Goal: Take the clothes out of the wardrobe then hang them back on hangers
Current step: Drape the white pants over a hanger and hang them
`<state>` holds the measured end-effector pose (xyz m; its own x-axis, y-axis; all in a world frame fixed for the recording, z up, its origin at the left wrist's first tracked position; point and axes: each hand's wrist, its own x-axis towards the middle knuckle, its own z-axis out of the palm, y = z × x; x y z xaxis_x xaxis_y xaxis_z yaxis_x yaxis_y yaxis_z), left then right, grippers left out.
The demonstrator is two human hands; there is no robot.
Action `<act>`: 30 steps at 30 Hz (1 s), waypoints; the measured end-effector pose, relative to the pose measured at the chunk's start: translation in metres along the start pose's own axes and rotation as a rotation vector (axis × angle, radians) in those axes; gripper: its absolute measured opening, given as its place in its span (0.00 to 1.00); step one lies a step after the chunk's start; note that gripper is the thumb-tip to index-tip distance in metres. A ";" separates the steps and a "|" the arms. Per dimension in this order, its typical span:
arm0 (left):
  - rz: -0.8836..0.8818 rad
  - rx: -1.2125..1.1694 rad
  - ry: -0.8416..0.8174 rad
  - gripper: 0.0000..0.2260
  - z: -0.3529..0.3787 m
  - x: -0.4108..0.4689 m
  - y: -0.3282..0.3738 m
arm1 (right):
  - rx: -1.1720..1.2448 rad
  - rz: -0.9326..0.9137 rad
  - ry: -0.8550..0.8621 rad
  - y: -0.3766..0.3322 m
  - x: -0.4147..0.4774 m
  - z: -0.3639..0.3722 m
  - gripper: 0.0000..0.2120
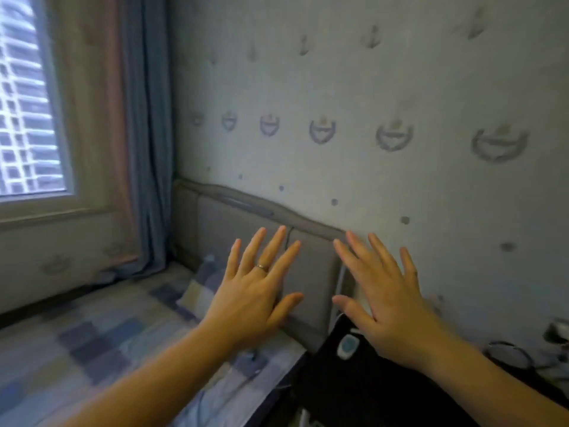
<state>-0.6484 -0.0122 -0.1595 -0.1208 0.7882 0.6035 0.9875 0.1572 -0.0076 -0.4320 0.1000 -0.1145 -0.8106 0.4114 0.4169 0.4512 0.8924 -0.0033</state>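
Note:
My left hand (pixel 257 291) is raised in front of me, back to the camera, fingers straight and spread, a ring on one finger, holding nothing. My right hand (pixel 385 298) is raised beside it, likewise flat with spread fingers and holding nothing. Both hover in the air before a grey padded headboard (pixel 311 272). Below my right hand lies a black item (pixel 363 386) with a small white and blue patch; I cannot tell what it is. No wardrobe, hanger or clearly recognisable garment is in view.
A bed with a blue checked cover (pixel 101 349) and a matching pillow (pixel 200 288) lies at the lower left. A window (pixel 27 112) and blue curtain (pixel 147 149) stand at the left. Patterned wallpaper (pixel 369 103) fills the right. Cables and small items (pixel 517 355) sit at the far right.

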 end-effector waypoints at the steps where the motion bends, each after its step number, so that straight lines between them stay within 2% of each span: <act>1: -0.073 0.017 -0.033 0.32 0.005 -0.026 -0.022 | 0.054 -0.044 -0.035 -0.021 0.012 0.026 0.33; 6: -0.422 0.088 -0.173 0.32 0.026 -0.150 -0.106 | 0.300 -0.202 -0.196 -0.123 0.057 0.151 0.34; 14: -0.957 0.168 -0.414 0.33 0.061 -0.309 -0.206 | 0.475 -0.361 -0.477 -0.256 0.115 0.315 0.37; 19: -1.236 0.154 -0.495 0.39 0.073 -0.352 -0.262 | 0.528 -0.436 -0.628 -0.309 0.167 0.383 0.38; 23: -1.392 0.132 -0.546 0.40 0.087 -0.370 -0.306 | 0.544 -0.505 -0.743 -0.341 0.211 0.437 0.39; 28: -1.558 0.067 -0.565 0.45 0.109 -0.390 -0.352 | 0.489 -0.544 -0.884 -0.372 0.247 0.490 0.31; 30: -1.621 0.017 -0.556 0.42 0.119 -0.399 -0.367 | 0.468 -0.544 -0.932 -0.384 0.255 0.509 0.31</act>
<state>-0.9747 -0.3142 -0.4924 -0.9420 -0.0755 -0.3269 -0.1715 0.9459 0.2755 -1.0023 -0.0436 -0.4700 -0.9015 -0.2415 -0.3592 -0.0621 0.8934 -0.4449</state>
